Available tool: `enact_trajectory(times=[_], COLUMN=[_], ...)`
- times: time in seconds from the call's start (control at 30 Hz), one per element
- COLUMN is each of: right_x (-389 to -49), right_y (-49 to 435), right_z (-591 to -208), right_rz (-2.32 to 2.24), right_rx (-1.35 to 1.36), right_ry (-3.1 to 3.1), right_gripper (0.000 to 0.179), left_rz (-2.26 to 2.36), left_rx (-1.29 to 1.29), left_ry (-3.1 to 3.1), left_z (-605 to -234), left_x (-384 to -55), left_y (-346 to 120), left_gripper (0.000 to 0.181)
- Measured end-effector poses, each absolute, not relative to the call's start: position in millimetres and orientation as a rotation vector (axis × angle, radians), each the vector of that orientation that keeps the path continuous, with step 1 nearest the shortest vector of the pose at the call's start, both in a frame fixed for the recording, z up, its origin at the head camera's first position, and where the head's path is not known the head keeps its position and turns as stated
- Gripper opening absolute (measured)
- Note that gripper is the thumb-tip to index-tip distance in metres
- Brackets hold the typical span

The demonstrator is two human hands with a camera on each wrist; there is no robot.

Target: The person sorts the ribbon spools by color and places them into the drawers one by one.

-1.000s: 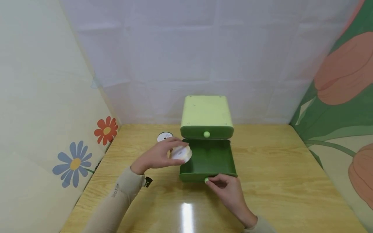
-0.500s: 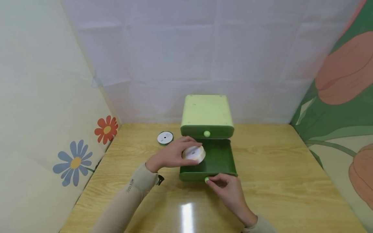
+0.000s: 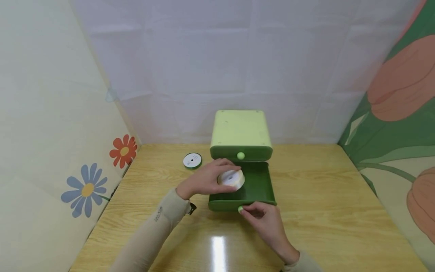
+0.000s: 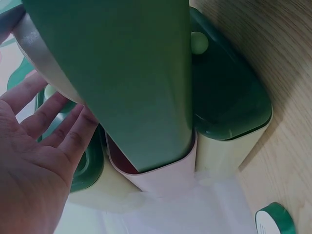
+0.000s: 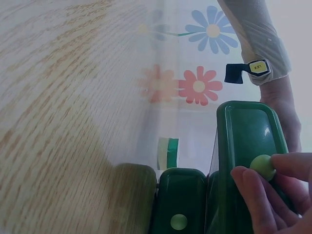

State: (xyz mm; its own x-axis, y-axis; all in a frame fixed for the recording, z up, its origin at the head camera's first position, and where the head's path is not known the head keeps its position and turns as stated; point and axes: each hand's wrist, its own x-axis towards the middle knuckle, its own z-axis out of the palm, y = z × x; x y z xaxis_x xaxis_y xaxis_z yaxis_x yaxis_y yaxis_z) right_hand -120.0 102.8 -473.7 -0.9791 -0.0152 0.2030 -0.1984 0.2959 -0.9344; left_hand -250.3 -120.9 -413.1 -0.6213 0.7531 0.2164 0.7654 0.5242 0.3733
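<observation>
My left hand point(image 3: 205, 177) grips a spool of white ribbon point(image 3: 232, 180) between thumb and fingers, above the left side of a pulled-out dark green drawer point(image 3: 259, 187). In the left wrist view the spool's ribbon edge point(image 4: 46, 58) shows beside the drawer wall, partly hidden by it. With its fingertips, my right hand point(image 3: 266, 223) pinches the light green knob point(image 5: 263, 166) on the drawer's front. The drawer sticks out from a pale green cabinet point(image 3: 241, 128), below a closed drawer with its own round knob point(image 3: 241, 155).
A spool of green ribbon point(image 3: 192, 161) lies flat on the wooden table point(image 3: 326, 211), left of the cabinet. A white cloth point(image 3: 204, 68) hangs behind, with flower-printed panels point(image 3: 88, 189) at the sides.
My left hand has carried the white ribbon spool rightward, from the drawer's left edge to over its inside. The green spool is now fully uncovered. My right hand stays on the knob.
</observation>
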Motion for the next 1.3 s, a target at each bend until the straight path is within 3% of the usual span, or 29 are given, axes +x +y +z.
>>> enact_trajectory(times=[0.57,1.3], right_x=[-119.9,-119.0], right_y=[102.4,103.3], right_z=[-473.6,-474.5], right_rz=[1.771,1.775], right_rx=[0.201,0.208], right_ry=[-2.402,-2.404], right_gripper=[0.009,0.009], left_rz=[-0.523,-0.549], left_rx=[-1.448,-1.426], left_ry=[-2.624,-2.660], left_z=[-417.2,-412.1], left_x=[-249.0,-246.0], left_y=[-120.4,-121.5], left_gripper=[0.073,0.065])
